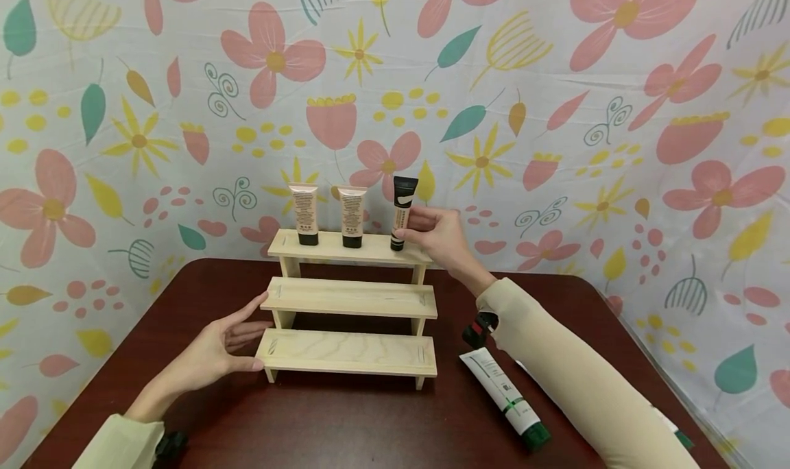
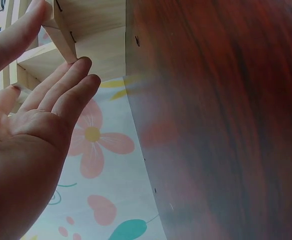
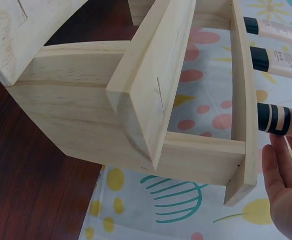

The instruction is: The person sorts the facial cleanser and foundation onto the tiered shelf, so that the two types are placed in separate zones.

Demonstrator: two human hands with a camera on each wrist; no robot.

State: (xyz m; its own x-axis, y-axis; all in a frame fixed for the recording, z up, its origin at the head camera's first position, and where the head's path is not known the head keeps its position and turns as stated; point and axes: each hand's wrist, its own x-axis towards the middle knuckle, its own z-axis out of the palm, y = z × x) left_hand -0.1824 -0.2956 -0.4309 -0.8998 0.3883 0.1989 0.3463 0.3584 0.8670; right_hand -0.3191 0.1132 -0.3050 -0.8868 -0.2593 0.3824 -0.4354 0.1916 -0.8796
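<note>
A three-tier wooden display stand is on the dark table. On its top tier stand two pale pink squeeze tubes, one at the left and one in the middle, black caps down. At the tier's right end, my right hand pinches a slim black-and-beige tube upright between thumb and fingers. The right wrist view has its striped black cap right at the top board. My left hand rests its extended fingers and thumb against the stand's left side; in the left wrist view, fingertips touch the wood.
A white tube with a green cap lies on the table right of the stand. Another white tube with a green cap is mostly hidden under my right forearm. Flower-patterned cloth hangs behind the table.
</note>
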